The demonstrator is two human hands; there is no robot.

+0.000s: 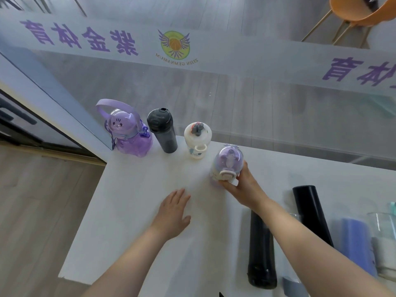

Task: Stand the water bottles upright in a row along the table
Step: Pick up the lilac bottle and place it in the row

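Observation:
Three bottles stand upright along the far edge of the white table [132, 211]: a purple cat-lid bottle with a handle [128, 133], a dark grey bottle [162, 129] and a white bottle with a grey topper [197, 139]. To their right, my right hand [244, 189] grips a pale purple dome-lid bottle [227, 163] that stands upright on the table. My left hand [173, 213] rests flat on the table with straight fingers and holds nothing. Two black bottles lie on their sides, one under my right forearm [261, 254] and one further right [310, 211].
A blue-purple bottle [355, 245] and clear and white containers [383, 232] lie at the right edge of the table. A glass wall with purple lettering rises just behind the table. Wood floor lies beyond the table's left edge. An orange chair [355, 11] stands behind the glass.

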